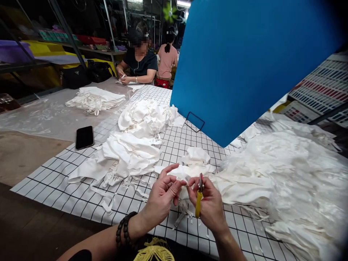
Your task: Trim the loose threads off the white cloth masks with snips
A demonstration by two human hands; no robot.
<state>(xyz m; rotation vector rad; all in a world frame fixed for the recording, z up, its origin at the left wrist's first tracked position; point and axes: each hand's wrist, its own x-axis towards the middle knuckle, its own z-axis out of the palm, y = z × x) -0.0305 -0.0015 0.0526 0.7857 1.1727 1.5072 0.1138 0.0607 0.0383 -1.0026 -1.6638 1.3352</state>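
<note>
My left hand (163, 195), with dark beads at its wrist, pinches the edge of a white cloth piece (194, 168) between thumb and forefinger. Close beside it, my right hand (213, 206) holds thread snips (199, 204) with yellow handles, blades pointing up and away. The thumb and forefinger of that hand also meet near the cloth edge. Thin white straps and small scraps (181, 217) lie on the grid-patterned table cover (89, 197) below the hands. What exactly sits between the fingertips is too small to make out.
White cloth pieces (130, 154) are heaped on the left, and a larger pile (250, 174) spreads on the right. A black phone (85, 137) lies at the left. A large blue panel (239, 65) blocks the upper right. A co-worker (138, 65) sits across the table.
</note>
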